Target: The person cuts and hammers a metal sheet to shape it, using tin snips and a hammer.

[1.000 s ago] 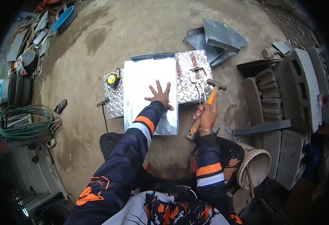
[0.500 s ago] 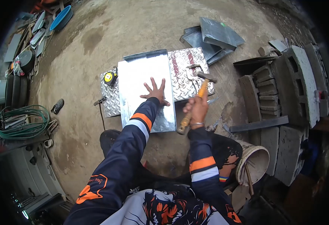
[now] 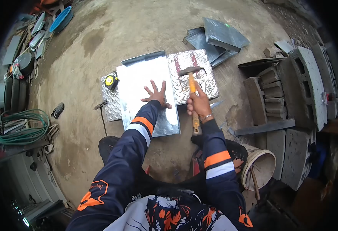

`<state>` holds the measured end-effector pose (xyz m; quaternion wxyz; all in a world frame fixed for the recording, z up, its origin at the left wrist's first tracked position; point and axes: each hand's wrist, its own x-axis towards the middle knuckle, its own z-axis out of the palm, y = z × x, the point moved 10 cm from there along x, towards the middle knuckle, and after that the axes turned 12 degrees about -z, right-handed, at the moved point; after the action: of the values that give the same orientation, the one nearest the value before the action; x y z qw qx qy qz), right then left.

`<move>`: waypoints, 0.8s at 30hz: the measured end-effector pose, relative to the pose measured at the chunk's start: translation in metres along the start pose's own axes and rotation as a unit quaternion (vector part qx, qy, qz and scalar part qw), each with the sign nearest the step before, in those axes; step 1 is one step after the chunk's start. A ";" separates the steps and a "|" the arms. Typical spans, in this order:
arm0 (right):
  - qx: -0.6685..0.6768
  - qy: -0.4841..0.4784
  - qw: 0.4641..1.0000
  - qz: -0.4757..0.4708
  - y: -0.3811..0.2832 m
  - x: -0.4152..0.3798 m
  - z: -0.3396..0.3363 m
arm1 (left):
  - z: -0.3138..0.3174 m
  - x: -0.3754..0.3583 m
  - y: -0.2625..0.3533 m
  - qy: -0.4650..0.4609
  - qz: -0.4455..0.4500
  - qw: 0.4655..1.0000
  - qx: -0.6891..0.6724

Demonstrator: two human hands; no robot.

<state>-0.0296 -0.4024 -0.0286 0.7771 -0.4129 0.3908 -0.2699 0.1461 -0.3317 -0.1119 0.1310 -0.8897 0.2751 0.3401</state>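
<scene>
Well, left grip (image 3: pixel 159 97) sits spread on sheet (image 3: pixel 134 86); right grip (image 3: pixel 200 105) clutches hammer (image 3: pixel 192 84), seemingly clear of sheet's edge

Single head view: wide, from above shirt (image 3: pixel 172 213), facing forward and down, metal sheet (image 3: pixel 136 86) near.

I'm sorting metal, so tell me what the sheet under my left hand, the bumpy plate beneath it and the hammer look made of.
Sheet: smooth, shiny metal, perhaps galvanized steel, judging by its strong glare and grey sheen.
Plate: silvery metal with raised tread bumps; steel or aluminium, I can't tell.
Hammer: dull, dark head, likely steel; worn-looking yellow handle, possibly painted wood.
</scene>
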 end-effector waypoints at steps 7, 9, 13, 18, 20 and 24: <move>0.067 0.162 0.978 -0.114 0.001 0.003 -0.004 | -0.001 0.001 0.001 0.007 0.001 1.000 0.015; -0.030 0.064 0.997 -0.043 0.029 0.005 0.012 | 0.001 0.002 0.001 0.005 0.006 1.000 0.013; -0.006 0.068 0.996 -0.056 -0.007 0.003 -0.016 | 0.003 0.001 -0.004 0.000 0.000 1.000 0.006; 0.061 0.110 0.988 -0.084 -0.013 0.000 -0.007 | 0.002 0.009 -0.003 0.003 -0.005 1.000 0.005; 0.005 0.015 1.000 -0.021 0.015 -0.002 0.007 | -0.002 0.003 -0.004 0.012 -0.002 1.000 -0.008; -0.003 -0.019 1.000 0.004 0.014 -0.016 -0.001 | -0.005 0.000 -0.007 0.021 0.001 1.000 -0.016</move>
<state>-0.0381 -0.3833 -0.0351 0.7842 -0.4189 0.3784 -0.2576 0.1531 -0.3280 -0.1083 0.1106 -0.8983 0.2731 0.3259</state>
